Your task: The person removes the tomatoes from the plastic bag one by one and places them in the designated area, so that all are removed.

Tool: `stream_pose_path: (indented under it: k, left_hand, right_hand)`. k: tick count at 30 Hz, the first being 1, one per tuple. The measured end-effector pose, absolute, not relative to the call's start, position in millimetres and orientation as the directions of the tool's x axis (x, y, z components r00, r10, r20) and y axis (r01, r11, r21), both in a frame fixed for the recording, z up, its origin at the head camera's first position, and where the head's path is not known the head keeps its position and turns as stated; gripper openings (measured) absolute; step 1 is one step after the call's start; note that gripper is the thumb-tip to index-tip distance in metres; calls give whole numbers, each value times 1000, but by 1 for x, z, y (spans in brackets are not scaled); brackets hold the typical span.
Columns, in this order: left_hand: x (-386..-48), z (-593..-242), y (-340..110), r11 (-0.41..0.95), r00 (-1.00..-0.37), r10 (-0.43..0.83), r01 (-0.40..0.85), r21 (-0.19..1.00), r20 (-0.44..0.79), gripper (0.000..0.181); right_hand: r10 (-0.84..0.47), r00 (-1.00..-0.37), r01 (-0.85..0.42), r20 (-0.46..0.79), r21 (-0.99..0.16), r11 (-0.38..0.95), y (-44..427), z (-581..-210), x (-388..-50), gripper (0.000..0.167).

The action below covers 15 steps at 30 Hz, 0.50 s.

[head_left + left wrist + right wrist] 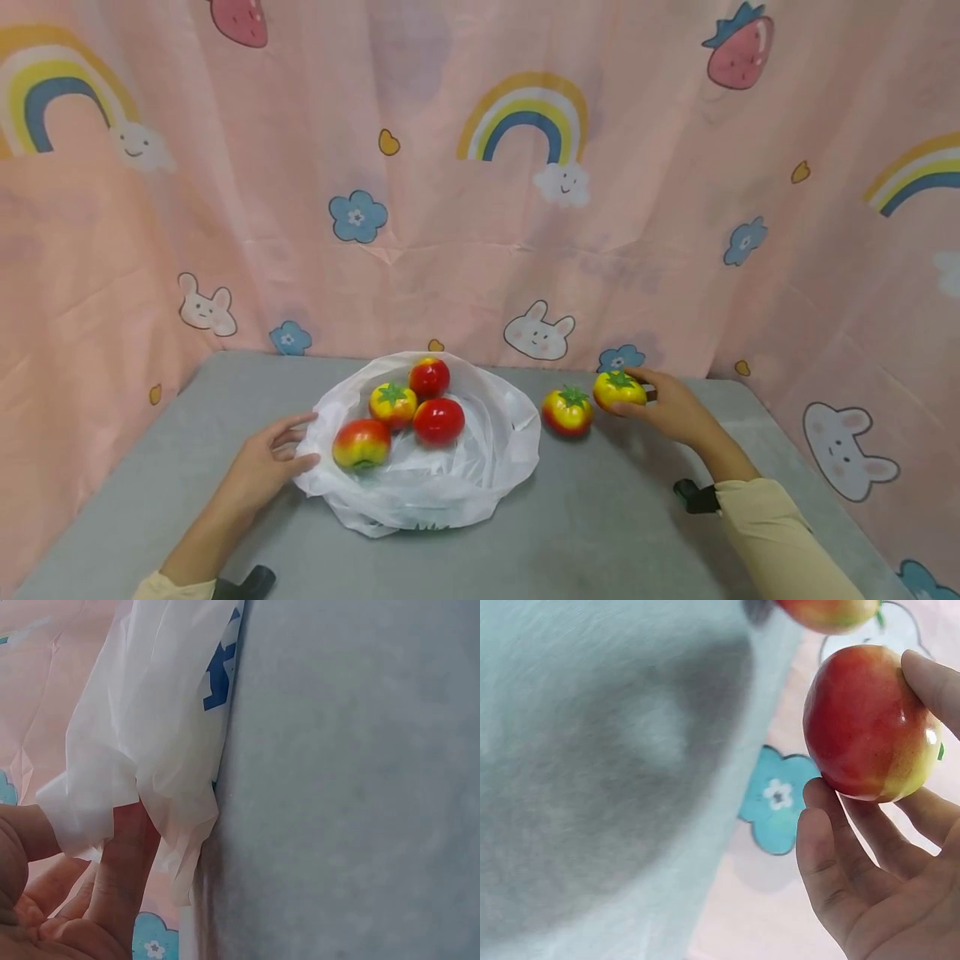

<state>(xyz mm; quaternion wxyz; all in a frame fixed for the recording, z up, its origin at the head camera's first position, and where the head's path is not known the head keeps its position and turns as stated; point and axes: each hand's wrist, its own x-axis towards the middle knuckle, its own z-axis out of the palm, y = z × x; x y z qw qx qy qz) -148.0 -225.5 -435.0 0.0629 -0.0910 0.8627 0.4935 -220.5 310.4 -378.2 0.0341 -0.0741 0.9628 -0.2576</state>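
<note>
A white plastic bag [487,450] lies spread on the table, its mouth facing up. My left hand [268,461] holds the left rim of the bag, the plastic [161,712] caught between thumb and fingers in the left wrist view. Inside lie several shiny red and red-yellow toy tomatoes [438,422], one with a green leafy top showing. My right hand [675,410] grips another red-yellow tomato [870,724] between thumb and fingers, raised off the table in the right wrist view. Just left of it, a similar tomato [567,412] with a green top rests on the table.
The grey tabletop [585,533] runs back to a pink curtain [450,275] printed with rainbows, rabbits and flowers. Dark wrist straps [696,497] sit on both forearms. Blue print marks the side of the bag in the left wrist view.
</note>
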Motion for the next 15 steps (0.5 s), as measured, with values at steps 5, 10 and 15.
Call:
stream_pose_path:
  k: [5,10,15]
  left_hand:
    - [-148,-434,-226,492,-976,-98,-218,843,-195,68]
    - [-147,-434,-225,496,-981,-87,-194,846,-174,65]
    - [-146,-432,-224,498,-980,-97,-199,844,-174,65]
  right_hand:
    - [-168,-985,-132,-28,-502,855,318,-392,-224,80]
    - [-174,-985,-142,-19,-493,858,325,-405,-227,78]
    - [-155,-987,-121,-29,-492,862,323,-410,-225,80]
